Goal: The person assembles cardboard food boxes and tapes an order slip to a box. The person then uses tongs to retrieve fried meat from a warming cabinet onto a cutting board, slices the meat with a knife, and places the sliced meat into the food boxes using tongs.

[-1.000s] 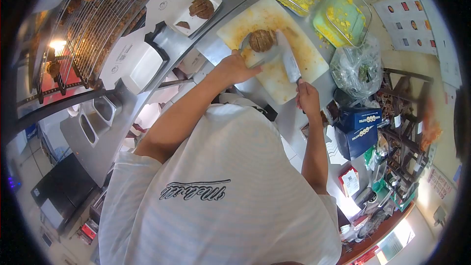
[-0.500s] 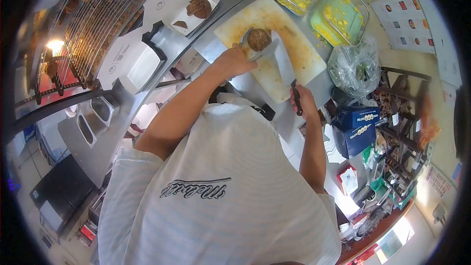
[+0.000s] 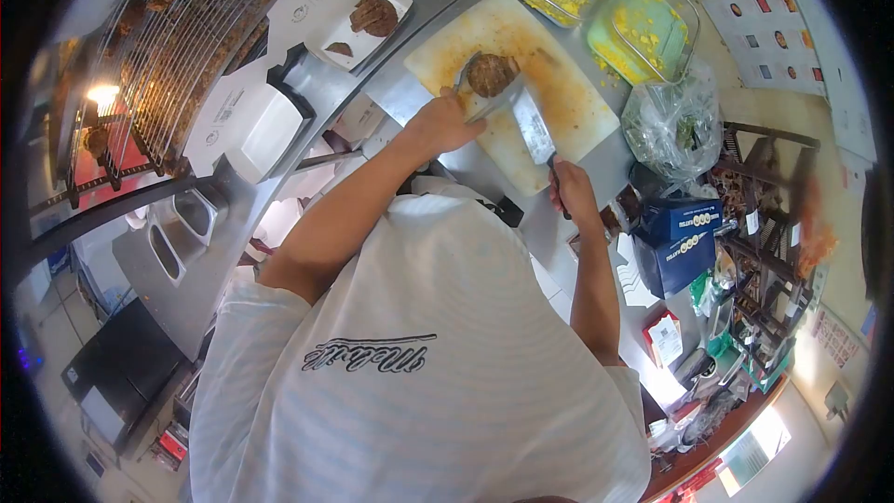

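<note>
Since the frame half a second back, my right hand (image 3: pixel 570 188) has drawn in toward my body and the broad steel cleaver (image 3: pixel 531 123) now lies with its blade flat-angled just below the round brown fried patty (image 3: pixel 491 74), whereas a second back the blade stood further right on the board. I hold one cleaver, right fingers wrapped fully round its dark handle. My left hand (image 3: pixel 438 124) is closed on one pair of metal tongs (image 3: pixel 470 74), whose tips cup the patty's left side. The patty, one piece, sits near the top middle of one white plastic cutting board (image 3: pixel 568 107) stained yellow-orange. Beyond the board stand two clear rectangular containers (image 3: pixel 652 23) holding yellow food. One white open takeaway box (image 3: pixel 331 14) at upper left holds two brown pieces, one large and one small; printing on its lid is too small to read. One clear plastic bag of green leaves (image 3: pixel 675 126) lies right of the board. Two dark blue cartons (image 3: pixel 684 237) sit below the bag, with round logos I cannot read. My striped white shirt (image 3: pixel 419 391) carries one line of script lettering, not legible from this view.
</note>
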The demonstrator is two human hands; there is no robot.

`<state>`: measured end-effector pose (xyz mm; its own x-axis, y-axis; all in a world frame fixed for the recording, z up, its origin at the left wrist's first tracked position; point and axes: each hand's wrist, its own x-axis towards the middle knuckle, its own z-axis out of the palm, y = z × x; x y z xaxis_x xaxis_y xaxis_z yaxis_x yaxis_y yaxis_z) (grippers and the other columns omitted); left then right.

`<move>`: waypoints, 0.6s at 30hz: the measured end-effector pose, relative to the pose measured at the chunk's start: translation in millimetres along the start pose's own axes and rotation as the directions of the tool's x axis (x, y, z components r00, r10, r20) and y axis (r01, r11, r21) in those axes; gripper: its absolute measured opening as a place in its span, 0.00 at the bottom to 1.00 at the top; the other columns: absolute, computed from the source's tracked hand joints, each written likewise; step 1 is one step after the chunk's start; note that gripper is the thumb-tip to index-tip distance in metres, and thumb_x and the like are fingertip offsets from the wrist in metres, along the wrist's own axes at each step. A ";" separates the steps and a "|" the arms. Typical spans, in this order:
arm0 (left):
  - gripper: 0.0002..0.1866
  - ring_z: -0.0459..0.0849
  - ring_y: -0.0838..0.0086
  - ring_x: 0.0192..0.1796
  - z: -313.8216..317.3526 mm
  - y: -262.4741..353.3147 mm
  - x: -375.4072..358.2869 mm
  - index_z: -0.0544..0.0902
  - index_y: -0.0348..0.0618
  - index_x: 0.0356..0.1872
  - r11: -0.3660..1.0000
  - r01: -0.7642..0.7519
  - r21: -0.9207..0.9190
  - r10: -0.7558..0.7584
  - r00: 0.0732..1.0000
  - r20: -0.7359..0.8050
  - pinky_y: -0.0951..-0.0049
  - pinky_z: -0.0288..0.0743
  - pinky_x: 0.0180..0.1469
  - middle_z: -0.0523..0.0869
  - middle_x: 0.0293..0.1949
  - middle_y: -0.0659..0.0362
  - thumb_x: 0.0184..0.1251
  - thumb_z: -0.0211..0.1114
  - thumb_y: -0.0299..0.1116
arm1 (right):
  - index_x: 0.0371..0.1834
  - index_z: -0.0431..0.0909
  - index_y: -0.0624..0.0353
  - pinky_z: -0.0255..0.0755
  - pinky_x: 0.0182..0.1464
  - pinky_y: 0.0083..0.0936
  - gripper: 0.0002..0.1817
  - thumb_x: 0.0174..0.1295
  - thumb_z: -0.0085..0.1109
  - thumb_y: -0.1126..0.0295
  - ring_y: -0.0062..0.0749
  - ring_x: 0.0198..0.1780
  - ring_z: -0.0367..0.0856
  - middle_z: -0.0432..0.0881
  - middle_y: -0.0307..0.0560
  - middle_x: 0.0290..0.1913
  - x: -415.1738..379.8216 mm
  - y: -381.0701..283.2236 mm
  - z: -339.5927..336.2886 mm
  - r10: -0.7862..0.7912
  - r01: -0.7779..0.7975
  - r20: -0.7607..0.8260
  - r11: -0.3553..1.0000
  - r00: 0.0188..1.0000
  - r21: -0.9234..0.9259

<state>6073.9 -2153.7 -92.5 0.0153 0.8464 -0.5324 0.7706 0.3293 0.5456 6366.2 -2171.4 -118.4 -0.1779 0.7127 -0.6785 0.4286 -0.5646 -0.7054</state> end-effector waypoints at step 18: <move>0.26 0.84 0.60 0.23 0.9 -25.9 -1.4 0.78 0.31 0.26 0.922 0.081 -0.378 -0.046 0.994 0.103 0.63 0.78 0.30 0.82 0.21 0.48 0.62 0.62 0.51 | 0.26 0.72 0.58 0.59 0.13 0.18 0.23 0.73 0.44 0.52 0.19 0.10 0.65 0.69 0.37 0.15 -10.6 -6.8 22.7 -0.065 0.063 -0.088 0.998 0.994 -0.028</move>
<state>6054.5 -2163.7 -106.4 0.0455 0.7829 -0.6204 0.4715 0.5307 0.7043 6345.1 -2184.5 -111.1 -0.1269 0.7817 -0.6107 0.4412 -0.5069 -0.7405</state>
